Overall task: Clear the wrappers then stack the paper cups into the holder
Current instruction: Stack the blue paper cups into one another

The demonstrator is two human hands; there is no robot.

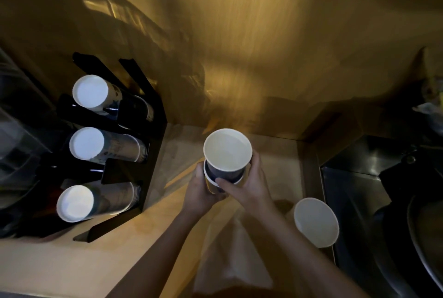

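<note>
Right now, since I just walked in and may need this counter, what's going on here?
A person is nesting paper cups. The left hand steadies the lower cups while the right hand sets the top cup into them, above the wooden counter. Another open cup waits at the right beside the steel sink. The black cup holder at the left already carries three rows of cups. A translucent wrapper lies under the arms.

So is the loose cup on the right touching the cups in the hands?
Apart. The head view shows the loose cup standing alone, with bare counter between it and the held cups in the hands.
</note>
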